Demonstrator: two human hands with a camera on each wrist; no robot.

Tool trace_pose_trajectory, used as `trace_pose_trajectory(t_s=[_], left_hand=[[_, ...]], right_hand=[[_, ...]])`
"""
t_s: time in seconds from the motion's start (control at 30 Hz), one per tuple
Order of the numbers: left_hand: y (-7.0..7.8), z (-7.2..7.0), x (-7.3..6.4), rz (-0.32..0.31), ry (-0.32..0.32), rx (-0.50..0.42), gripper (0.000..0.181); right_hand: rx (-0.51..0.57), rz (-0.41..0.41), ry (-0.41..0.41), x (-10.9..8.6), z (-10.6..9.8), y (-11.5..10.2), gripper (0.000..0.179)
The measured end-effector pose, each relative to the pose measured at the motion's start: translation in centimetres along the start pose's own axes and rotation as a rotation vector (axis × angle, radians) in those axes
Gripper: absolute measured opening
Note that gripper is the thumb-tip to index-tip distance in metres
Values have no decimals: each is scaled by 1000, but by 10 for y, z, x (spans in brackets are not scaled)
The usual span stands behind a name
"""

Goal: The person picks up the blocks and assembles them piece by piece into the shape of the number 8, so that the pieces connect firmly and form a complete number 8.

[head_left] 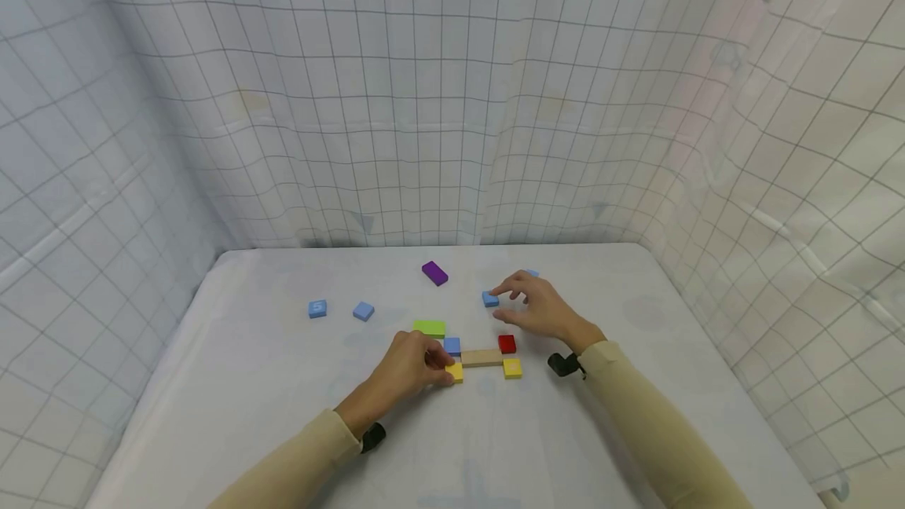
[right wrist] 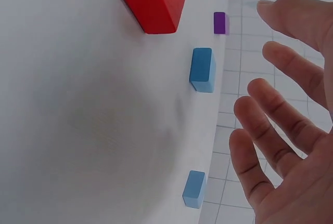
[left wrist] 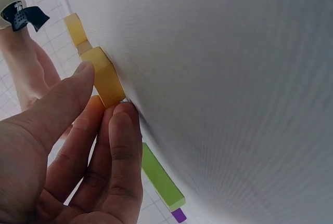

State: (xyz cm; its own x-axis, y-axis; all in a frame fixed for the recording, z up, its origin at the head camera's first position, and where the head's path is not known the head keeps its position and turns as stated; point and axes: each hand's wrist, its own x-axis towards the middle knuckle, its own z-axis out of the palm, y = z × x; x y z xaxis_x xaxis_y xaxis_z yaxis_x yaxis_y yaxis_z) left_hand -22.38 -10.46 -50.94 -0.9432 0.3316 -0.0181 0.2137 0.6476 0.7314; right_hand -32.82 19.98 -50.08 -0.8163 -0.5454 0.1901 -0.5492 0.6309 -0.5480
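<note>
My left hand (head_left: 403,369) pinches a yellow square block (left wrist: 107,78) between thumb and fingertips, at the left end of a small arrangement on the table. Just behind that block lie a blue block (head_left: 452,346) and a lime green block (head_left: 429,329). To its right a plain wooden block (head_left: 482,358) leads to a red block (head_left: 507,344) and a second yellow block (head_left: 512,369). Over the table hovers my right hand (head_left: 543,313), fingers spread and holding nothing. Its fingertips are near another blue block (right wrist: 202,70).
A purple block (head_left: 434,273) lies toward the back of the white table (head_left: 254,399). On the left are a blue block marked 5 (head_left: 317,309) and another blue one (head_left: 364,311). Another blue block (right wrist: 194,188) sits partly behind my right hand. Gridded curtains (head_left: 438,100) surround the table.
</note>
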Motion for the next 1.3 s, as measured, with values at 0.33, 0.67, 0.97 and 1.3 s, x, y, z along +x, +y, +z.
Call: trace_pose_trajectory(t_s=[0.33,0.67,0.97,1.3], left_hand=[[1,1,-2,-26,-5,-5,20],[0,2,-1,-20,-2,2,20],[0,2,0,-13,2,-7,20],[0,2,-1,-11,0,1,20]], right_hand=[[-5,41,-50,16,2,4,40],[-7,88,-96,30,6,14,41],[-7,69,-117,38,8,16,36],[10,100,-107,38,9,21,32]])
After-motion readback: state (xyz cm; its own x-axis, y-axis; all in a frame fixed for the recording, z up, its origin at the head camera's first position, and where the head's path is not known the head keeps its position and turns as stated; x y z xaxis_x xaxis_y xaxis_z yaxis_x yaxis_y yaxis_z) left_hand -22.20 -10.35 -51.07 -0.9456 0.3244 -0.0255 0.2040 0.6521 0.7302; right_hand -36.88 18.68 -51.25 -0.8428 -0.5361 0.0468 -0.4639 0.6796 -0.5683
